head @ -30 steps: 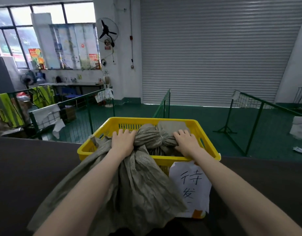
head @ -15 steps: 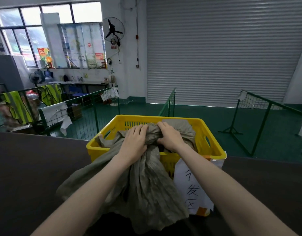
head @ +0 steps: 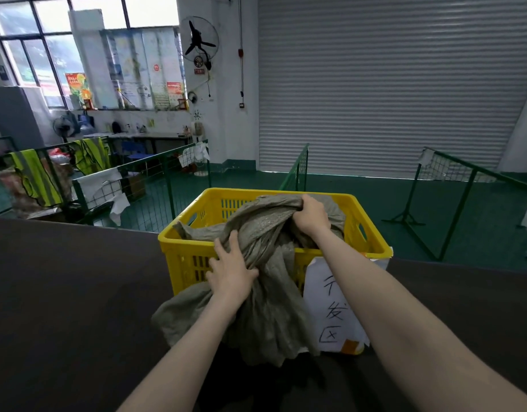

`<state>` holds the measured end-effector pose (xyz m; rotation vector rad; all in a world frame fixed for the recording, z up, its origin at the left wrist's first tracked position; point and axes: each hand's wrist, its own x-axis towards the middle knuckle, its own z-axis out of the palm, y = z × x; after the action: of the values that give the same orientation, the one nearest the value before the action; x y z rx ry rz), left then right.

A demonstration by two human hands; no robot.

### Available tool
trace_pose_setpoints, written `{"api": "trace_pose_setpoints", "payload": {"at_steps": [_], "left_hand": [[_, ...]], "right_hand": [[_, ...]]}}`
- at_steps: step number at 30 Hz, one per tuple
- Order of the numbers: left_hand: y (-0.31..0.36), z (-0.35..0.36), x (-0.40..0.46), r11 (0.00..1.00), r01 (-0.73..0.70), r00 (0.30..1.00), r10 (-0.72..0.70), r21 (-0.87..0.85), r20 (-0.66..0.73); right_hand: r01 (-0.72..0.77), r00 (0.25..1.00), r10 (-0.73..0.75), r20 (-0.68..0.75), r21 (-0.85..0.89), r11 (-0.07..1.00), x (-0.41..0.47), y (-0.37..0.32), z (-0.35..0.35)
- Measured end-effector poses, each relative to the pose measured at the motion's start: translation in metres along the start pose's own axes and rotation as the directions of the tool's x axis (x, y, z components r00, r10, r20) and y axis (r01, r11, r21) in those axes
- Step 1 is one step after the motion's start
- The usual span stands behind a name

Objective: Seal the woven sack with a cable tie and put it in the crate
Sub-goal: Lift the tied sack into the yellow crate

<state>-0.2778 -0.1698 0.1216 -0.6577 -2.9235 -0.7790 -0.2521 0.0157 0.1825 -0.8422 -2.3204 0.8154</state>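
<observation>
Grey-green woven sack (head: 265, 295) lies draped over the near rim of a yellow plastic crate (head: 372, 242), part of it bunched up inside the crate and the rest hanging down the crate's near wall onto the dark worktop (head: 66, 292). Its cloth is heavily creased. No cable tie can be made out from this view.

Both hands are on the sack. The left hand (head: 231, 270) sits at the crate's near rim, fingers spread and partly curled, gripping a fold of the sack where it crosses the edge. The right hand (head: 311, 214) is farther in, over the middle of the crate, with its fingers curled tightly round a gathered bunch of the sack, holding it above the crate's inside.

White paper sign (head: 333, 307) with handwritten black characters hangs on the crate's near wall, to the right of the hanging cloth, partly behind the right forearm.

Beyond the worktop the floor is green. Green wire-mesh barriers (head: 155, 185) stand on it to the left and right, with hi-vis vests (head: 33, 176) slung over the far-left ones. A large grey roller shutter (head: 390, 84) fills the far wall, and a wall fan (head: 198, 40) is mounted on the white pillar to its left.
</observation>
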Motion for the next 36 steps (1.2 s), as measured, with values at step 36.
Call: {"api": "trace_pose_setpoints", "payload": {"at_steps": [36], "left_hand": [[0.025,-0.043,0.113,0.849,-0.466,0.840,0.337,-0.248,-0.425]], "right_hand": [[0.045,0.989,-0.063,0.137,0.129,0.991,-0.027,0.046,-0.008]]}}
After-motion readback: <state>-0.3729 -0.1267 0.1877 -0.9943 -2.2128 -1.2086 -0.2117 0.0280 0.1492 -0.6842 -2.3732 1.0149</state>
